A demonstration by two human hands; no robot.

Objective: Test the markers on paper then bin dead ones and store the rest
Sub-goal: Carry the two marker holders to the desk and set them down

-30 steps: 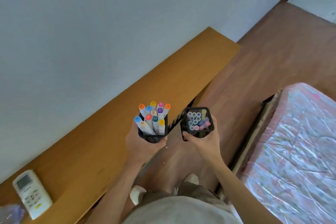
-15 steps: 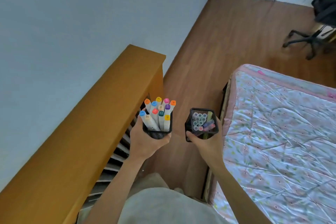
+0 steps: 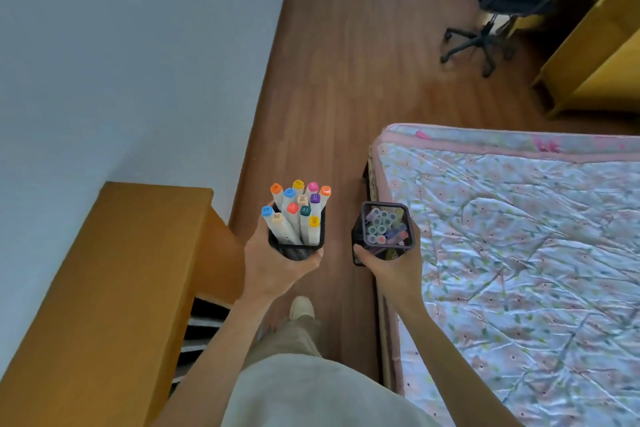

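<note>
Bed point(image 3: 519, 253) fills 3–5 o'clock, wood floor point(image 3: 346, 80) up the middle, yellow counter point(image 3: 104, 288) at 8 o'clock, office chair point(image 3: 498, 0) at 1 o'clock. Left hand point(image 3: 277, 263) grip wrapped round a mesh cup point(image 3: 298, 248) of colour-capped markers point(image 3: 298, 215), centre frame. Right hand point(image 3: 394, 263) grip pinching a square mesh cup point(image 3: 384, 229) of thinner pens point(image 3: 381, 229) by rim and side. Both cups carried in the air, apart. No paper or bin visible. Risk: the tall markers lean outward, so tilting the cup mid-walk could spill them.
</note>
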